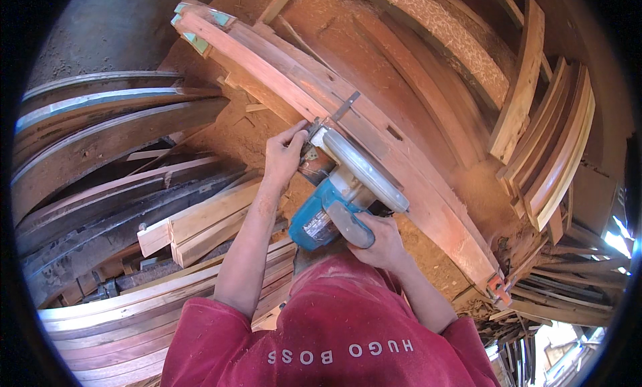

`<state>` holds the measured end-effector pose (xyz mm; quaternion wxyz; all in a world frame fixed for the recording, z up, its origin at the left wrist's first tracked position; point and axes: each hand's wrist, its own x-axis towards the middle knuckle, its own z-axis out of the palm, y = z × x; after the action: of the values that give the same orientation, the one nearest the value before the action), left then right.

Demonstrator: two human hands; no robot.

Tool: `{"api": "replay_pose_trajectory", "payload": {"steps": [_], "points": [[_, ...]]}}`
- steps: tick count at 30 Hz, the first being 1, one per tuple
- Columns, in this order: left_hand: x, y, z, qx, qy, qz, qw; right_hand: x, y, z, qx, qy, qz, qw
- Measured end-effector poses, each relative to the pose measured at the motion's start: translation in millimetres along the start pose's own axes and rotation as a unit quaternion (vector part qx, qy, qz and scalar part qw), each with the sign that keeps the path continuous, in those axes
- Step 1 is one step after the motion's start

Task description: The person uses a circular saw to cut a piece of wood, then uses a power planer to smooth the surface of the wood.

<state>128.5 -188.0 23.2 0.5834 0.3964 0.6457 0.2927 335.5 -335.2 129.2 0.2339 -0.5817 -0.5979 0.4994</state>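
Observation:
A circular saw (309,221) with a teal motor housing and a silver blade guard rests on a long reddish wooden plank (438,193). My right hand (382,243) wraps around its rear grip. At the front of the saw, my left hand (283,152) pinches the dark metal edge guide beside the base. The guide's flat bar (346,106) reaches across the plank's top. A narrow slot (394,132) shows in the plank to the right of the guard. The blade itself is hidden under the guard and base.
Pale green paint marks the plank's far end (198,42); an orange piece (498,290) sits at its near right end. Stacked boards (134,313) and squared timbers (194,230) lie to the left. Curved planks (558,146) lean at right. Sawdust (321,26) covers the ground.

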Motion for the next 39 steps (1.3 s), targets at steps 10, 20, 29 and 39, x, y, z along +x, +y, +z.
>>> {"api": "replay_pose_trajectory", "payload": {"steps": [10, 20, 29, 39], "points": [[6.1, 6.9, -10.2, 0.012, -0.012, -0.008, 1.0, 12.2, -7.3, 6.2, 0.023, 0.027, -0.019, 0.999], [13.2, 15.0, -19.2, -0.005, -0.012, -0.018, 1.0, 20.6, -8.9, 11.3, -0.005, 0.012, -0.014, 1.0], [21.5, 16.9, -29.1, 0.002, -0.01, -0.015, 1.0, 33.1, -18.3, 14.3, -0.002, 0.021, -0.029, 0.999], [33.2, 19.4, -40.8, 0.011, -0.011, -0.002, 1.0, 46.1, -23.8, 20.9, 0.025, 0.02, -0.019, 0.999]]}}
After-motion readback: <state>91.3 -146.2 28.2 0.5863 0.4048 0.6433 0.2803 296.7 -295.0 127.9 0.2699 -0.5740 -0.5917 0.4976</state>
